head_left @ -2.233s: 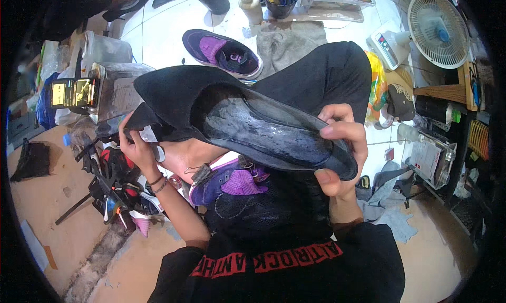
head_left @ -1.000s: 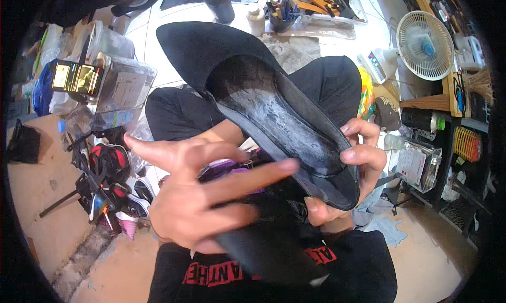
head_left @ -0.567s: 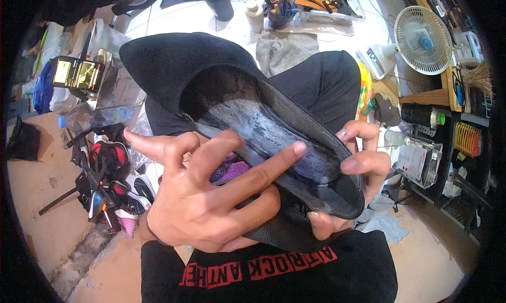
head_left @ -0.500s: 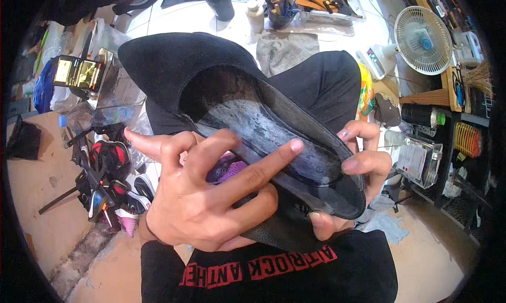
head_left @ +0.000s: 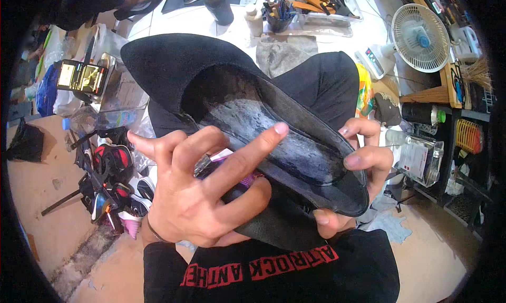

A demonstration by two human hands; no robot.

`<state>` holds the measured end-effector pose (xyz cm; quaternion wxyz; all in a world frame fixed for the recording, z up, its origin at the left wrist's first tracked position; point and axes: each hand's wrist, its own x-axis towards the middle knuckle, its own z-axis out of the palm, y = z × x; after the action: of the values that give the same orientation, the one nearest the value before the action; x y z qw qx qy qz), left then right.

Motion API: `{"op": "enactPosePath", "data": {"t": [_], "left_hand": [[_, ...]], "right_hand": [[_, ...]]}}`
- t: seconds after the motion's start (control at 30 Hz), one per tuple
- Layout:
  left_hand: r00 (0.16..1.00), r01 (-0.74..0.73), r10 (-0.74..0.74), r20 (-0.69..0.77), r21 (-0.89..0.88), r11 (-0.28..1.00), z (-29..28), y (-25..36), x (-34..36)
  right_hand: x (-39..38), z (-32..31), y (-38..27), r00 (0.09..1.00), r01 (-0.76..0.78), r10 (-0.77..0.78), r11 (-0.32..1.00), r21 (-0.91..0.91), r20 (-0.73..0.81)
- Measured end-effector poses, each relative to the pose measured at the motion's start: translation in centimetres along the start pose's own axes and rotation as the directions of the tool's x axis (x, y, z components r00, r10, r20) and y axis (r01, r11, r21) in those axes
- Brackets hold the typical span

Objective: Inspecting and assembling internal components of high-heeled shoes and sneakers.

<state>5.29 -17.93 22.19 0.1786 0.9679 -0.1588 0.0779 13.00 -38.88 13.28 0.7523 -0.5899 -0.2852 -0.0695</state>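
Your right hand [head_left: 369, 163] grips the shoe [head_left: 245, 110] by its heel; your left hand [head_left: 195, 197] holds the black piece [head_left: 284, 228]. Shoe's likely light, semi-stiff: keep the heel. Piece probably bends: pinch its edge.

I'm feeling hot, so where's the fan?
In the head view, the white fan is at the upper right, beyond the right hand that holds the black shoe.

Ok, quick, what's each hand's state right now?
Left hand: holding a flat black piece, one finger extended over the black shoe; contact unclear.
Right hand: closed on the shoe's heel end.
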Motion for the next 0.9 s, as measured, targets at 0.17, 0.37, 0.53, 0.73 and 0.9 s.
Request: {"op": "enactPosePath", "data": {"t": [0.17,0.37,0.53,0.73,0.9], "left_hand": [[1.000,0.012,-0.012,-0.023,-0.002,1.000,0.35,-0.03,0.00],[1.000,-0.007,0.007,-0.017,-0.006,1.000,0.09,0.12,-0.12],[0.997,-0.080,0.079,-0.015,-0.039,0.996,0.12,0.25,-0.15],[0.999,-0.014,0.013,-0.050,-0.024,1.000,0.29,0.36,-0.24],[0.998,-0.034,0.034,-0.056,0.001,0.999,0.62,0.40,-0.19]], "right_hand": [[0.07,-0.03,0.01,1.000,0.018,-0.018,1.000,-0.002,-0.009],[0.35,-0.05,0.05,0.999,0.031,-0.031,1.000,0.005,-0.017],[0.24,-0.01,-0.19,0.999,0.019,-0.019,1.000,0.009,-0.027],[0.17,0.16,-0.16,0.998,0.041,-0.040,0.999,0.025,-0.049],[0.03,0.29,-0.25,0.998,0.029,-0.027,0.999,0.023,-0.056]]}}
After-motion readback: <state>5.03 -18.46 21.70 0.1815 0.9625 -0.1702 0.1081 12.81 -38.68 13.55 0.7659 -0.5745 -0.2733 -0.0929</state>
